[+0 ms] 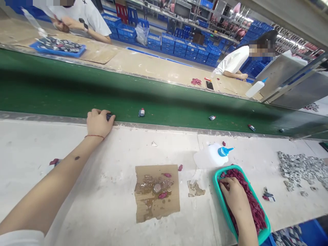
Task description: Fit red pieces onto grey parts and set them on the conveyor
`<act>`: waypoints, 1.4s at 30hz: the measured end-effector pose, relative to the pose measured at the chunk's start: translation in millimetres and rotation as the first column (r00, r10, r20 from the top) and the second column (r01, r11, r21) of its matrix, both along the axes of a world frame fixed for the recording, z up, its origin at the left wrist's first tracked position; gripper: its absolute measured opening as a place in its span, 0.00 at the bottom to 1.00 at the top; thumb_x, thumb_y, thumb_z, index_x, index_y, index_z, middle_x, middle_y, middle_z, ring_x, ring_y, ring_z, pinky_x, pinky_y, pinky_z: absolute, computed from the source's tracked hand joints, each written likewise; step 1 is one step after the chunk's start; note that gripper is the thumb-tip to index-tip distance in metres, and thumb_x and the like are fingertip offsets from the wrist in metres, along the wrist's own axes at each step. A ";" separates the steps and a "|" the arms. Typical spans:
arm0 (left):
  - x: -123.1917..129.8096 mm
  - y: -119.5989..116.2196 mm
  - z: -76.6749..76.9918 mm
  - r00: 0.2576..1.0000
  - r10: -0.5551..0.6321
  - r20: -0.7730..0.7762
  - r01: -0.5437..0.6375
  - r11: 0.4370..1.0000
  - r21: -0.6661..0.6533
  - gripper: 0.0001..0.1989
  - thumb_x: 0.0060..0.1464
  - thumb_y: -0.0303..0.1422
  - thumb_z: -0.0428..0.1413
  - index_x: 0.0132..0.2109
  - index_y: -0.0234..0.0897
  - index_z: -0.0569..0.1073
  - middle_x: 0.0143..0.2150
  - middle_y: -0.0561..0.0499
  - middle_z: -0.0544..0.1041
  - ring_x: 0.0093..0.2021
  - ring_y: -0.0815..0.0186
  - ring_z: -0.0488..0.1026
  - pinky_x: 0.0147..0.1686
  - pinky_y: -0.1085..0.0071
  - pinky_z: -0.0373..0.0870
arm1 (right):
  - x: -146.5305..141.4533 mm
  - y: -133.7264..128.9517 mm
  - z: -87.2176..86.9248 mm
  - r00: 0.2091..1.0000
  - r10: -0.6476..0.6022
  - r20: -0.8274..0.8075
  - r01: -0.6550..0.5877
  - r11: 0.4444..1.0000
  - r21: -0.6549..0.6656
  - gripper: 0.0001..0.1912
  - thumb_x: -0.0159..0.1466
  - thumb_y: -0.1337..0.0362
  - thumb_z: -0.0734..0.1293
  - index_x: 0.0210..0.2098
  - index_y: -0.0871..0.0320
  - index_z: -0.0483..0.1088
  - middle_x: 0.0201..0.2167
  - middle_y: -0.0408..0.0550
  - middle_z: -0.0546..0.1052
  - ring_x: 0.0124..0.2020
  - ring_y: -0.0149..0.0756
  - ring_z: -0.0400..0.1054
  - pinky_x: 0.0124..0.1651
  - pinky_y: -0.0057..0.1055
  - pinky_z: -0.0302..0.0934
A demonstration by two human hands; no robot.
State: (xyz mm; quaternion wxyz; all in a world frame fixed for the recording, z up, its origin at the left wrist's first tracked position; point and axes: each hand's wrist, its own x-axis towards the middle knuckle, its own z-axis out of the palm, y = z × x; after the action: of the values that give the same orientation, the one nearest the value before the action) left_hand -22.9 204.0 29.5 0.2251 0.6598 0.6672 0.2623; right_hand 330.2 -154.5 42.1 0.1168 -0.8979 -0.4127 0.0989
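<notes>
At the near edge of the green conveyor belt [174,118], my left hand [100,122] has its fingers curled over a small dark part [109,116], mostly covered by the fingers. My right hand [232,191] reaches into a green basket [266,223] full of dark red pieces [253,205]; its fingertips are bent among the pieces, and what they pinch is hidden. Left of the basket lies a brown cardboard piece [170,203] with wet glue and a few red pieces on it. A white bottle with a blue nozzle [211,156] lies behind the basket.
Small assembled parts [141,112] sit spaced along the belt. Grey pieces [302,167] are heaped at the right. A blue bin [311,232] stands at the lower right. Across the belt are two people, a blue tray [60,51] and a phone [209,85].
</notes>
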 end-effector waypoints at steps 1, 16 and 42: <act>0.3 0.3 2.3 0.999 -0.006 0.042 0.006 1.000 -0.009 0.14 0.57 0.29 0.55 0.48 0.23 0.72 0.59 0.31 0.65 0.63 0.39 0.54 0.63 0.47 0.48 | -0.1 -0.9 2.4 0.996 -0.029 -0.081 0.034 0.997 0.065 0.09 0.59 0.62 0.63 0.30 0.56 0.75 0.34 0.54 0.78 0.33 0.45 0.72 0.37 0.39 0.64; 34.9 -119.1 -2.6 0.496 0.180 0.849 0.389 0.829 -0.403 0.10 0.49 0.33 0.64 0.39 0.36 0.76 0.38 0.47 0.81 0.41 0.59 0.79 0.40 0.67 0.75 | -72.5 41.0 15.0 0.565 0.151 -0.811 0.355 0.843 0.404 0.19 0.46 0.51 0.79 0.30 0.56 0.77 0.25 0.47 0.78 0.24 0.34 0.70 0.25 0.28 0.66; 27.9 -182.1 -25.6 0.269 0.145 0.952 0.659 0.693 -0.292 0.23 0.46 0.45 0.67 0.39 0.37 0.66 0.36 0.50 0.78 0.36 0.64 0.77 0.34 0.71 0.70 | -151.2 86.5 -16.5 0.518 0.855 -0.010 -0.825 0.503 0.257 0.18 0.73 0.66 0.53 0.30 0.53 0.67 0.24 0.45 0.70 0.25 0.35 0.66 0.27 0.30 0.61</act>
State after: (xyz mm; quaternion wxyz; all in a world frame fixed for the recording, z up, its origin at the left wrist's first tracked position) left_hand 5.0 21.9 4.0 0.8234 0.3624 0.3209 0.2961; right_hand 179.0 -68.0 25.6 0.1802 -0.5557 -0.7962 0.1575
